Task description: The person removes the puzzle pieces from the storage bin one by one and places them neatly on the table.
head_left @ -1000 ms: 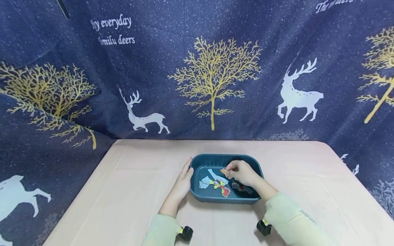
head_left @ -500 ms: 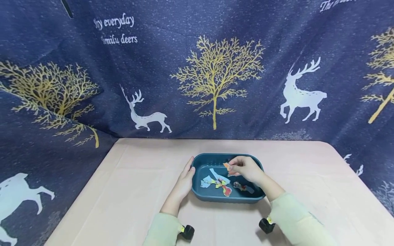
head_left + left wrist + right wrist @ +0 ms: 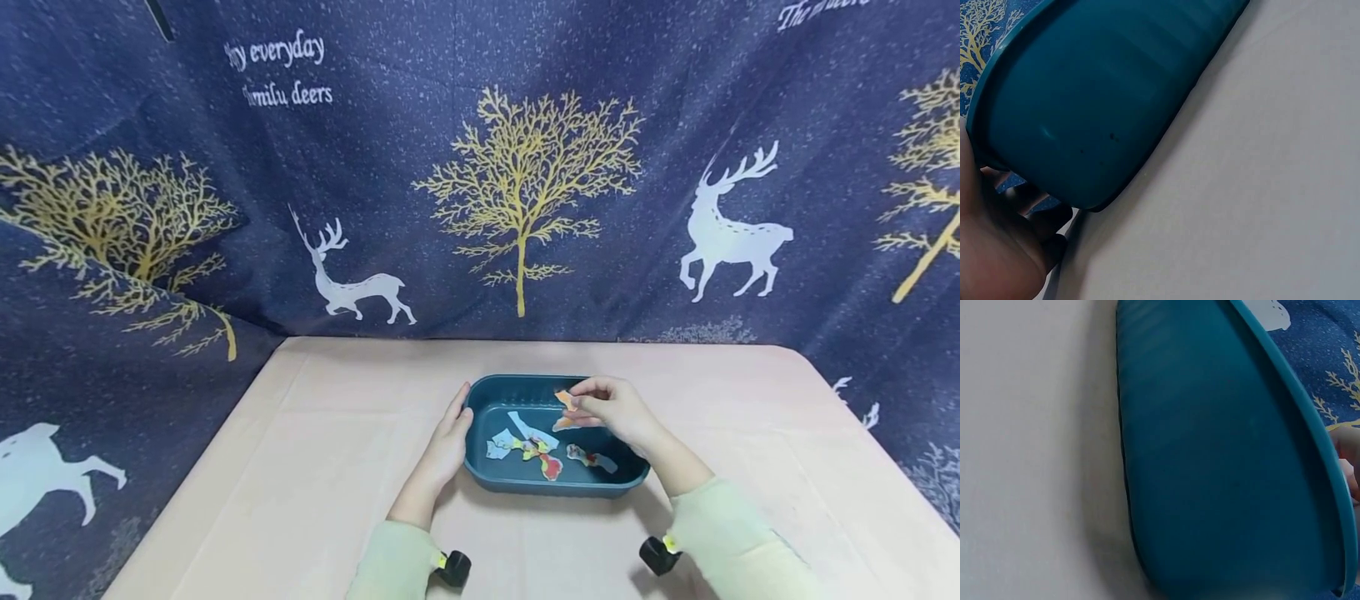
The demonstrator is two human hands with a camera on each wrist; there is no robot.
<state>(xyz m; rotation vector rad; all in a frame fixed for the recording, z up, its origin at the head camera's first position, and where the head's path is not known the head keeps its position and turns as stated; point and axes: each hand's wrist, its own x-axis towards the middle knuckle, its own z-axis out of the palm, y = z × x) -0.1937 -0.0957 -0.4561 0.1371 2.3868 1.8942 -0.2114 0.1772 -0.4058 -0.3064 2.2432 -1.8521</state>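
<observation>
A dark teal plastic bin (image 3: 555, 483) stands on the table in the head view. My left hand (image 3: 448, 442) grips its left end, with the thumb at the rim and the other fingers along the outside. Over the bin's right half, my right hand (image 3: 618, 412) pinches a small orange paper scrap (image 3: 565, 400) between thumb and fingertips. Just below those fingers shows another orange-pink scrap (image 3: 566, 423); whether it is held or lies in the bin I cannot tell. Light blue scraps (image 3: 498, 444), a red scrap (image 3: 552, 467) and a darker red-and-grey scrap (image 3: 591, 458) lie on the bin floor.
A pale cloth covers the table (image 3: 360, 442). Behind it hangs a dark blue curtain (image 3: 450, 208) printed with deer and trees. A small black device sits at each wrist, close above the table.
My right hand has risen a little and shifted right with the orange scrap, uncovering the darker scrap at the bin's right. My left hand has stayed at the bin's left end.
</observation>
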